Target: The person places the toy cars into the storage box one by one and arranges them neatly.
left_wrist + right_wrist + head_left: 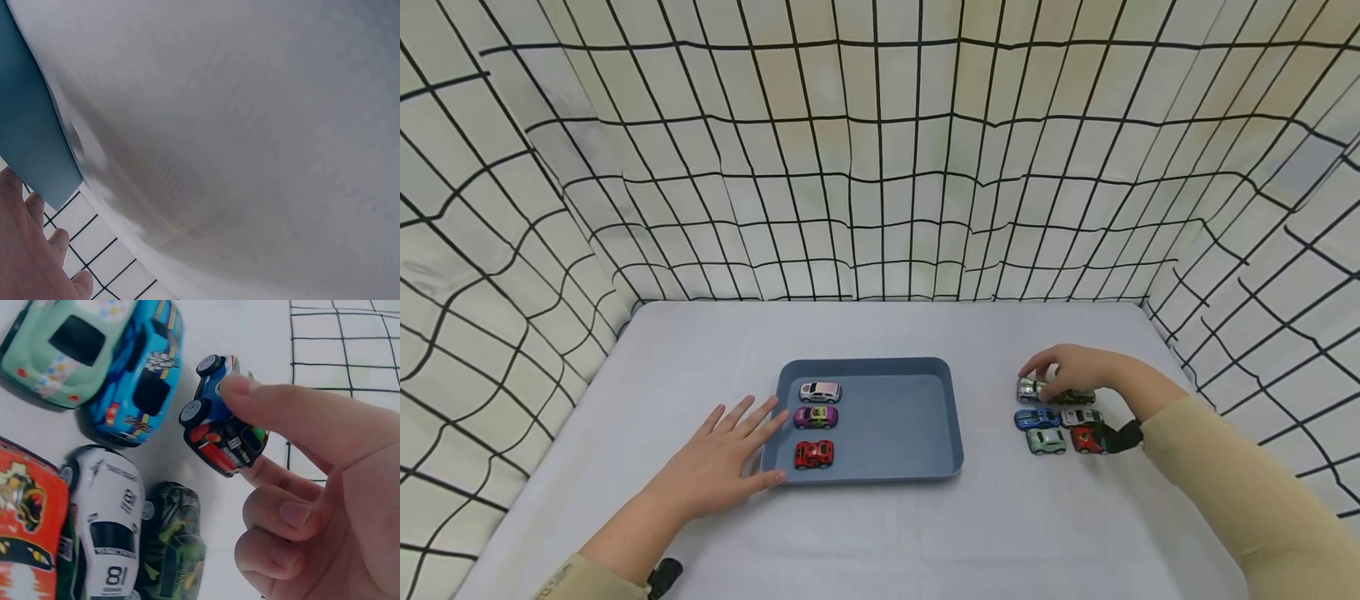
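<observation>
Our right hand (pixel 1078 367): thumb and fingertips pinch one small toy car, blue, black and red with grey-hubbed wheels (pixel 228 440), tipped so its wheels face sideways; we judge a fingertip hold suits so small a body beside close neighbours. Whether it is off the cloth, we cannot tell.

Our left hand (pixel 718 467): spread wide, fingers straight, at the left edge of a shallow blue-grey rectangular tray (pixel 898 425); placed, it seems, to steady that side. How firmly it presses, we cannot tell.

Beside the right hand, close-packed on white cloth (pixel 880 542), we list: green camouflage toy car (pixel 178 550); glossy blue toy car with checkered trim (pixel 150 372); white toy car marked 18 (pixel 112 531); pale mint toy car (pixel 69 356); orange-red toy car (pixel 28 519).

In the tray, left side, we count three: white patterned toy car (pixel 820 392); purple toy car (pixel 816 417); red toy car (pixel 814 454). All lie crosswise in one column, probably for order, with a wider gap before the red.
</observation>
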`<state>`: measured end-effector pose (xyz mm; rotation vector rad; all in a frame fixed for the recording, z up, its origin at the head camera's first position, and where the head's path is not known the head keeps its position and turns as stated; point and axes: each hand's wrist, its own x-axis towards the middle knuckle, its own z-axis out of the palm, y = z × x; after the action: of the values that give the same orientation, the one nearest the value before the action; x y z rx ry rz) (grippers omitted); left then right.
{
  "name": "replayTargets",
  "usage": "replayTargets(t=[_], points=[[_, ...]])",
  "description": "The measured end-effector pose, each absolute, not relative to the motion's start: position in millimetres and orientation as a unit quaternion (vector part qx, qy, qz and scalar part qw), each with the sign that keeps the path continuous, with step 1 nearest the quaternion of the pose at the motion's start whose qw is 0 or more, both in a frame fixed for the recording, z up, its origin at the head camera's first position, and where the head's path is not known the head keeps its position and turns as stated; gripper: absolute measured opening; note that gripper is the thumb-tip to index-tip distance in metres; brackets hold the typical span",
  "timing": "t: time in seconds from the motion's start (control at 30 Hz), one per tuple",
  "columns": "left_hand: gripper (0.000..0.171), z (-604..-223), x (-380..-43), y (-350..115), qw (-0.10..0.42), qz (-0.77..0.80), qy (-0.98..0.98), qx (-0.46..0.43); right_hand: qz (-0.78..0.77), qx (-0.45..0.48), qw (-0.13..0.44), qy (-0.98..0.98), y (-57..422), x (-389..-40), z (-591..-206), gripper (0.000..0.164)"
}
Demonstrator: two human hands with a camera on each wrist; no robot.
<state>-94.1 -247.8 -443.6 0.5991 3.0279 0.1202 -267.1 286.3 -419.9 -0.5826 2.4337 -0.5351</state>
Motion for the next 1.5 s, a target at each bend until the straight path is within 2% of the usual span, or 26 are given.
replayTargets(t=[0.33, 0.83, 1.5], points=[[0.088, -442, -93, -248, 0.022, 0.039, 0.98, 0.194, -0.219, -0.228, 0.273, 0.909, 284, -267, -406, 0.045], [0.088, -443, -95, -249, 0.016, 0.039, 0.98, 0.196, -0.255, -0.253, 0.287, 0.888, 250, -263, -392, 0.047], [0.088, -445, -93, -247, 0.02, 0.041, 0.981, 0.19, -0.3, -0.335, 0.324, 0.832, 154, -243, -398, 0.041]])
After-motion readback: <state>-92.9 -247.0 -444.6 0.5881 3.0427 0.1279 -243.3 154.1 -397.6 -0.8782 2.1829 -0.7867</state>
